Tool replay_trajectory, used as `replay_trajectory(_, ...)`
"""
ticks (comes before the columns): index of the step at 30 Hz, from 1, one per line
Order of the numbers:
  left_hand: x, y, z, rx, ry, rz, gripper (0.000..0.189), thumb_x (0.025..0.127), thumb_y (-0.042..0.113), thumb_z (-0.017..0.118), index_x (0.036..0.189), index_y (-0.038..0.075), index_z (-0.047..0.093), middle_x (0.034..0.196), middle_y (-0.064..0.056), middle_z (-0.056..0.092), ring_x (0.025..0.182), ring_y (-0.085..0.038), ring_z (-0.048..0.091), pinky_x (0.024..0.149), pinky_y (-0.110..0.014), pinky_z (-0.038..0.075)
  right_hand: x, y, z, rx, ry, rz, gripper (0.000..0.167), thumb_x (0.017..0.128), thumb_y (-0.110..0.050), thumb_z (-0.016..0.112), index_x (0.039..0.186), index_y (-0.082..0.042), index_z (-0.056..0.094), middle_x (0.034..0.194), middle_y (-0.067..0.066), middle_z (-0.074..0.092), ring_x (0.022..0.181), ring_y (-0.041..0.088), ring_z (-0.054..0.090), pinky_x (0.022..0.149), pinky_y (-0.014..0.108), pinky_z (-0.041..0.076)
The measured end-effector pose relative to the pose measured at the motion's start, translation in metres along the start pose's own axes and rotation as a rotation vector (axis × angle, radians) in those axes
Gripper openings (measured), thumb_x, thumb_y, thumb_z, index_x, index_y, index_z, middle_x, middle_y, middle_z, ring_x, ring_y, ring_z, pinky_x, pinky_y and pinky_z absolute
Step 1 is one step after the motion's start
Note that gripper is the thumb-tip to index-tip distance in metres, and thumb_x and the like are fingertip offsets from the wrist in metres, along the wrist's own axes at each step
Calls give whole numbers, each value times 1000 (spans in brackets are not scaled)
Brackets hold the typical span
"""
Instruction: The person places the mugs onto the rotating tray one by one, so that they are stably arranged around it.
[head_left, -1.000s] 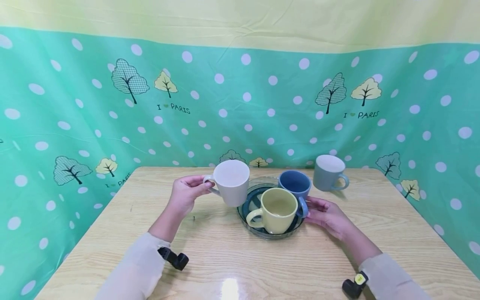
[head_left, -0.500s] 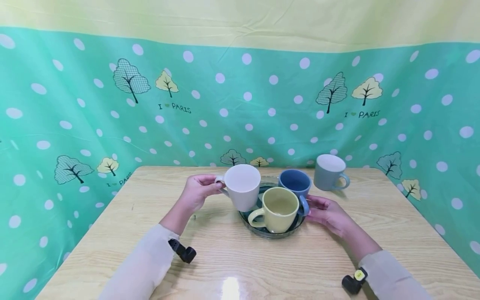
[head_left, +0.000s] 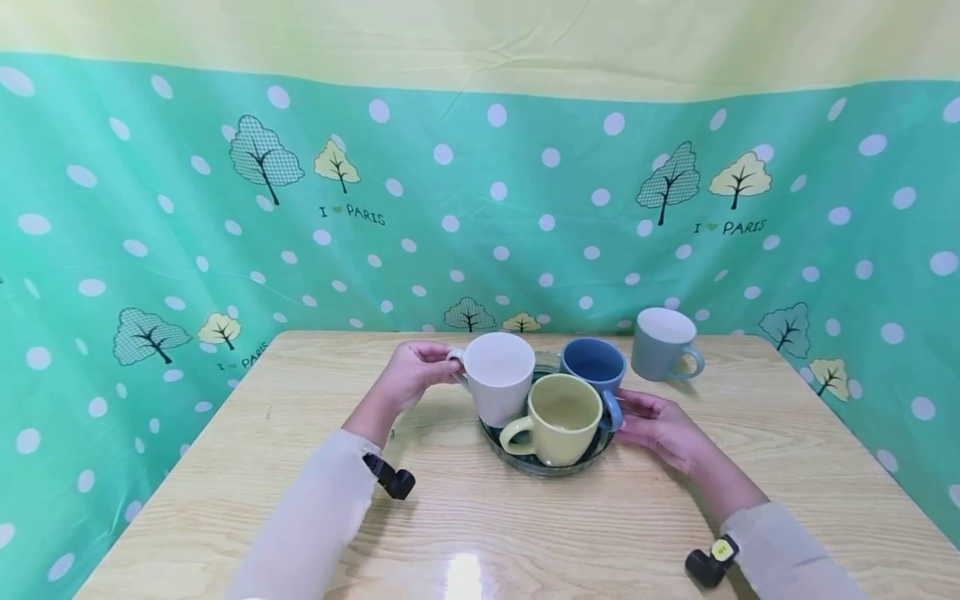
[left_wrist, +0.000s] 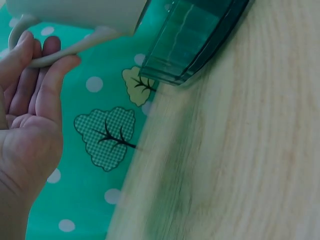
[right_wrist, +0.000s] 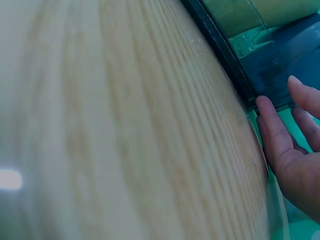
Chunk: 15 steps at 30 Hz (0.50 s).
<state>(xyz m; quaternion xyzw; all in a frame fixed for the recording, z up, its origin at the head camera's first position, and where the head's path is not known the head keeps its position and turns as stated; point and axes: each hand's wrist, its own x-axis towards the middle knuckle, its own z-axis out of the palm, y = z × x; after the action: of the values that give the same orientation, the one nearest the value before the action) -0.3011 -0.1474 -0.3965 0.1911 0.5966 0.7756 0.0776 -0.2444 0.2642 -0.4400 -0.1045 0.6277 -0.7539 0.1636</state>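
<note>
My left hand (head_left: pixel 420 375) pinches the handle of a white mug (head_left: pixel 498 383), fingers curled through and around it, as the left wrist view also shows. That mug is over the left part of a round, dark, see-through tray (head_left: pixel 547 468); whether its base touches the tray floor is hidden. A yellow mug (head_left: pixel 558 429) stands upright at the tray's front, handle to the left. Behind it a blue mug (head_left: pixel 592 362) sits in the tray, handle toward my right hand (head_left: pixel 660 429). In the right wrist view, the fingertips of that hand touch the tray's side, fingers loosely extended.
A grey-blue mug (head_left: pixel 663 346) with a white inside stands on the wooden table (head_left: pixel 525 533) behind the tray's right side, handle to the right. A green dotted curtain (head_left: pixel 420 200) hangs along the table's back edge and sides.
My left hand has carried the white mug rightward and slightly down, from the tray's left rim to over the tray, beside the yellow mug. The right hand stays at the tray's right side.
</note>
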Motion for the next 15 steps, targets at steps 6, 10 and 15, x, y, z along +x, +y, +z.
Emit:
replay_trajectory(6, 7, -4, -4, -30, -54, -27, 45, 87, -23, 53, 87, 16, 77, 87, -5, 74, 75, -18, 71, 76, -36, 62, 0, 0, 0, -2, 6, 10, 64, 91, 9, 60, 146, 12, 27, 116, 3, 62, 101, 20, 67, 94, 37, 55)
replay_trajectory(10, 9, -6, -5, -32, -70, -43, 47, 88, -23, 51, 86, 17, 76, 87, -4, 74, 73, -17, 70, 77, -35, 62, 0, 0, 0, -6, 14, 5, 65, 91, 8, 60, 146, 13, 26, 117, 3, 62, 101, 20, 67, 94, 38, 55)
replay_trajectory(15, 14, -10, -6, -32, -63, -67, 47, 87, -23, 51, 86, 16, 77, 88, -4, 74, 73, -17, 70, 76, -34, 62, 1, -1, 0, -8, 27, 13, 65, 91, 7, 60, 146, 13, 25, 117, 4, 61, 101, 20, 67, 94, 38, 55)
